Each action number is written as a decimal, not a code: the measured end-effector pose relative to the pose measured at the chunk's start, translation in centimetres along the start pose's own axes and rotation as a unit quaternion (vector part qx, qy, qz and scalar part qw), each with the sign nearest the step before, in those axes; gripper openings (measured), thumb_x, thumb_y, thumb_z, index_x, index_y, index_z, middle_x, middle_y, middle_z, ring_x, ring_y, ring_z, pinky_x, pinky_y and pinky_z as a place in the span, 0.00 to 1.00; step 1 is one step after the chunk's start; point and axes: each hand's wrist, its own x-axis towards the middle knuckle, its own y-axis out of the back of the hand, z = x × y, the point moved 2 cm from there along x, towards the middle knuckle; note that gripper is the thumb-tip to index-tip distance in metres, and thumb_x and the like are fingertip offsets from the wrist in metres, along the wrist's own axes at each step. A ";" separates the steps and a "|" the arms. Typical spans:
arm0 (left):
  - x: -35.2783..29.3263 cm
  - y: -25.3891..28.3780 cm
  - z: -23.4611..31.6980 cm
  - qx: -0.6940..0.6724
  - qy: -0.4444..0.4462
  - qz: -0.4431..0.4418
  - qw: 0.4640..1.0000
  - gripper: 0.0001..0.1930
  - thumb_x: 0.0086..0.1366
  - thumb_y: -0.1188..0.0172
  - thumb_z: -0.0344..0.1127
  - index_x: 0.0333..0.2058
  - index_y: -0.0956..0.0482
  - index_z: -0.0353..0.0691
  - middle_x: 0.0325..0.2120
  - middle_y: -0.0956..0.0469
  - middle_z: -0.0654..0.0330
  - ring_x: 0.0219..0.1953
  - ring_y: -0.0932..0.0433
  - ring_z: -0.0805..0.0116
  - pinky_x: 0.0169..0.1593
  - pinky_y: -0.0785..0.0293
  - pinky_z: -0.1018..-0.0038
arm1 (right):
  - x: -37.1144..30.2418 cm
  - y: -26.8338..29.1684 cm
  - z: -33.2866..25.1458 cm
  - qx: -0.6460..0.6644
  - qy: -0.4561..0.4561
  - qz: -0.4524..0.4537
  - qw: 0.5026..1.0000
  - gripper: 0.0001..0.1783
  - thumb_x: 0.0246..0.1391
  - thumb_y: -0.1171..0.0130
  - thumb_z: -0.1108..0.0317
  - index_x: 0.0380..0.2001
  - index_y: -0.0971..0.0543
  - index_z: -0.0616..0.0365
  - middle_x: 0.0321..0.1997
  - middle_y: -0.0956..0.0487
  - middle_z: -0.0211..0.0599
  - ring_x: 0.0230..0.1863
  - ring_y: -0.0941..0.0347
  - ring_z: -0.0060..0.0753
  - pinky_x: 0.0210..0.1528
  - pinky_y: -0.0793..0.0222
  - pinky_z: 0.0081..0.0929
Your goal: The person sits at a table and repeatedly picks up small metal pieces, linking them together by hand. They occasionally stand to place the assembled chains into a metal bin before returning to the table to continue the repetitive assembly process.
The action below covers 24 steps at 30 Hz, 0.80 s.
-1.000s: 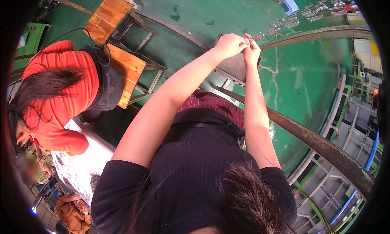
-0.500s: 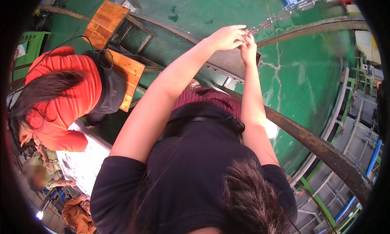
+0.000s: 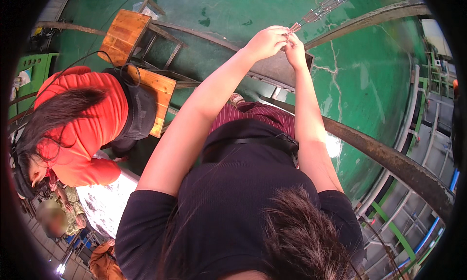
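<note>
Both my arms reach forward and my hands meet at the near end of a strand of shiny metal links [image 3: 323, 11]. My left hand [image 3: 267, 43] has its fingers bent and closed around the strand's end. Close against it, my right hand [image 3: 295, 51] pinches the same end between thumb and fingers. From my fingertips the strand stretches away to the upper right and leaves the picture at the top edge. The exact shape of the small pieces at my fingertips is too fine to make out.
Wooden-topped benches [image 3: 125, 34] on metal frames stand at the left. A person in a red top [image 3: 92, 129] bends beside them, with other people farther back. A curved metal beam [image 3: 384, 156] crosses the right side, near pipe racks [image 3: 428, 148]. The green floor [image 3: 360, 95] has cracks.
The strand has swung left and now shows less of its far end. My hands stay together on it, shifted slightly. The person in red appears a little farther right.
</note>
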 end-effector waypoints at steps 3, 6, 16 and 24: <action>-0.4 -0.2 0.4 -0.005 0.030 0.035 0.999 0.07 0.50 0.45 0.28 0.28 0.24 0.33 0.36 0.26 0.53 0.42 0.29 0.58 0.45 0.32 0.70 | -0.4 -0.2 0.2 0.051 -0.123 -0.019 0.991 0.10 0.48 0.54 0.80 0.34 0.25 0.63 0.42 0.28 0.34 0.28 0.30 0.19 0.29 0.32 0.16; 0.1 -0.1 0.5 0.000 0.066 0.025 0.998 0.07 0.51 0.46 0.28 0.28 0.24 0.32 0.35 0.26 0.52 0.40 0.28 0.58 0.44 0.32 0.70 | -0.3 -0.2 -0.1 0.097 -0.164 -0.015 0.982 0.09 0.49 0.53 0.77 0.33 0.24 0.62 0.31 0.26 0.29 0.21 0.33 0.15 0.26 0.34 0.15; -0.6 -0.3 -0.1 0.023 0.072 0.003 0.997 0.07 0.51 0.47 0.28 0.27 0.24 0.33 0.31 0.25 0.54 0.36 0.27 0.58 0.41 0.31 0.70 | -0.9 0.5 0.5 0.074 -0.271 -0.059 0.958 0.13 0.50 0.46 0.66 0.40 0.25 0.55 0.29 0.24 0.27 0.28 0.29 0.16 0.32 0.34 0.15; -0.1 0.2 -1.0 0.076 0.065 0.000 0.995 0.07 0.51 0.47 0.31 0.27 0.23 0.35 0.30 0.25 0.57 0.33 0.26 0.60 0.38 0.30 0.70 | -0.6 2.1 1.1 0.099 -0.343 0.116 0.927 0.11 0.50 0.48 0.63 0.35 0.23 0.54 0.24 0.26 0.25 0.19 0.33 0.16 0.25 0.37 0.14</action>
